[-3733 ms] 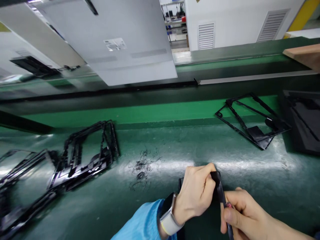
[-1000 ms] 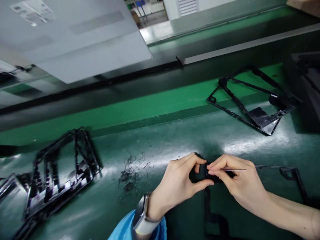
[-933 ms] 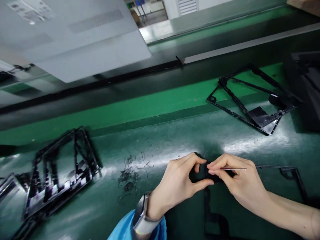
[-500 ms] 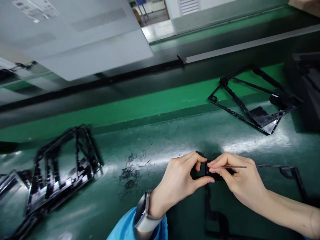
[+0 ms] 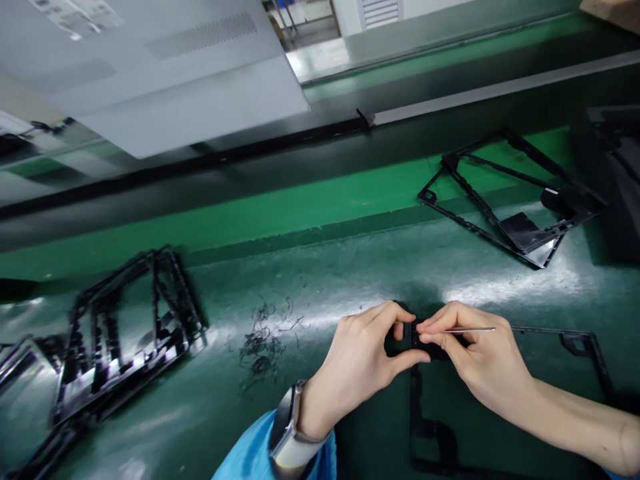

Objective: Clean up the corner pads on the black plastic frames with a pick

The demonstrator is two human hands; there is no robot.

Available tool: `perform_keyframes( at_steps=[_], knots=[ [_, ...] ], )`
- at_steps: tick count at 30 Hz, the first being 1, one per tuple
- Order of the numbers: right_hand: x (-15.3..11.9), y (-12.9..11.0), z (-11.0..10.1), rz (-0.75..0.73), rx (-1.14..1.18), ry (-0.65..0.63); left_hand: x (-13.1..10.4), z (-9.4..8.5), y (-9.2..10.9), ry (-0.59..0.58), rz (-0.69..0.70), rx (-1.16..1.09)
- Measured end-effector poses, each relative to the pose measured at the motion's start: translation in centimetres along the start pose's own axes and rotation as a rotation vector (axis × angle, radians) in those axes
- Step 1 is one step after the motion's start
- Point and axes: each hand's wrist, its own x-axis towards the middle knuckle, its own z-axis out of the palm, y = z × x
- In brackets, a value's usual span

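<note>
A black rectangular plastic frame (image 5: 416, 400) lies at the lower right of the bench, in front of me. My left hand (image 5: 360, 350) grips its upper left corner between the thumb and curled fingers. On the same corner, my right hand (image 5: 477, 353) pinches a thin, slender metal tool (image 5: 473, 329), whose back end sticks out to the right over the hand. The tool's tip is hidden by the fingers, and both hands nearly meet there. A watch (image 5: 287, 427) is on my left wrist, below a blue sleeve.
Curly black shavings (image 5: 263, 343) are scattered left of my hands. Several black frames (image 5: 155, 293) lean together at the left. More black frames (image 5: 525, 232) overlap at the upper right, near a dark box-like object (image 5: 615, 193). A large grey panel (image 5: 200, 87) stands across the back.
The view has shifted very slightly. My hands keep nearly the same place on the frame corner, and the tool's back end sits a touch higher.
</note>
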Motion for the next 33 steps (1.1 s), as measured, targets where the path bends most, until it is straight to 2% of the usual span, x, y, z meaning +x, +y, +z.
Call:
perform_keyframes(
  at_steps=[8,23,33],
  knots=[
    [0.26,-0.25,0.04,-0.054,-0.036,0.016,0.11,-0.07,0.17,0.008,0.006,0.02],
    [0.23,-0.45,-0.01,-0.028,-0.037,-0.027,-0.02,0.09,-0.08,-0.01,-0.006,0.055],
    [0.14,-0.63,0.08,-0.03,-0.035,0.018,0.0,-0.02,-0.03,-0.003,0.006,0.031]
  ],
)
